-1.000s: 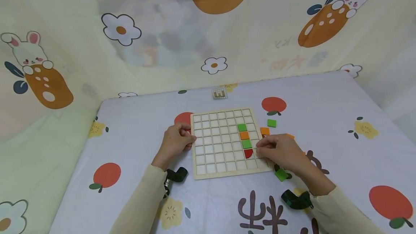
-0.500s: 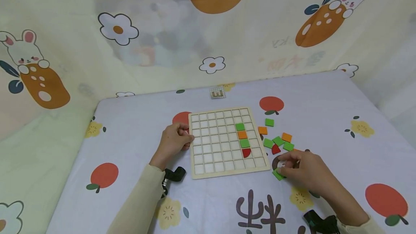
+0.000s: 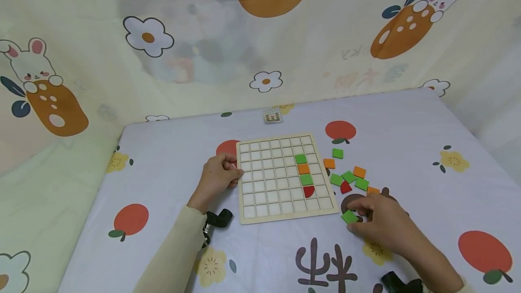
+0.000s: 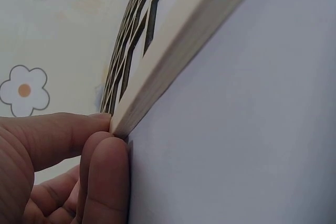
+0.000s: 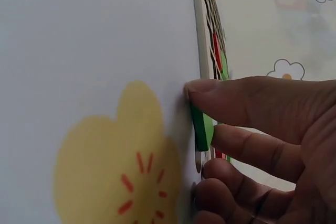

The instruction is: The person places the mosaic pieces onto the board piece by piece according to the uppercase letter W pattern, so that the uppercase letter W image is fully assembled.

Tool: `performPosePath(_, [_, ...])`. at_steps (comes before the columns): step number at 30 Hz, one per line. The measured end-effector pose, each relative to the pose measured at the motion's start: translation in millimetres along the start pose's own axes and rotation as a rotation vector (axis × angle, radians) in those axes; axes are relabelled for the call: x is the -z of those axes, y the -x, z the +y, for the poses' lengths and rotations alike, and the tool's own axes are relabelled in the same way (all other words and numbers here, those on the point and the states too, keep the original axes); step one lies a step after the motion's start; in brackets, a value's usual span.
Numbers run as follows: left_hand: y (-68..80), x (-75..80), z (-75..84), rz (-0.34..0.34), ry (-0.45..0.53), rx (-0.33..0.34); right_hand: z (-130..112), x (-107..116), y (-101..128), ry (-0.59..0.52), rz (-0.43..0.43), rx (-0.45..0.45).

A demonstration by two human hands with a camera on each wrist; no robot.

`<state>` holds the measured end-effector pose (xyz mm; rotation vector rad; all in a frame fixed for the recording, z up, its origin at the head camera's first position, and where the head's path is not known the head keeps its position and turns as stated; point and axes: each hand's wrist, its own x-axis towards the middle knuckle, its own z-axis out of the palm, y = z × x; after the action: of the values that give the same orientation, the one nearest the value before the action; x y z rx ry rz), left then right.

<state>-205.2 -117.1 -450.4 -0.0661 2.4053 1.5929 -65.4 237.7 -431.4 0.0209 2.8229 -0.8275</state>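
Observation:
A pale wooden grid board [image 3: 268, 184] lies on the cloth. My left hand [image 3: 217, 176] pinches its left edge, thumb over the rim and fingers against the side, as the left wrist view shows. One column of the board carries green, orange and green square tiles, with a red rounded piece [image 3: 309, 191] in the cell below. Off the board's lower right corner, my right hand [image 3: 384, 220] has thumb and index finger at opposite edges of a green square tile [image 3: 349, 216]. In the right wrist view this green tile [image 5: 201, 129] stands between thumb and fingertips, close to the cloth.
Several loose green and orange tiles [image 3: 359, 172] and a red piece [image 3: 345, 187] lie scattered right of the board. A small patterned card [image 3: 272, 115] lies behind it. A printed curtain [image 3: 211, 49] closes off the table's back edge.
My right hand has gone from the board's right side, beside the red rounded piece, rightward and nearer to me, onto the loose green tile. The left hand keeps its hold on the board.

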Motion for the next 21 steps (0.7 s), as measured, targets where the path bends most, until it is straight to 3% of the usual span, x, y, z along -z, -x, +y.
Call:
performPosePath(8, [-0.7, -0.7, -0.6, -0.005, 0.007, 0.018, -0.1, 1.4, 1.9, 0.062, 0.007, 0.075])
performPosePath(13, [-1.8, -1.0, -2.6, -0.011, 0.006, 0.014, -0.2, 0.7, 2.5, 0.109, 0.053, 0.131])
performPosePath(21, [-1.8, 0.2, -1.5, 0.008, -0.007, 0.006, -3.5, -2.7, -0.8, 0.140, 0.092, 0.139])
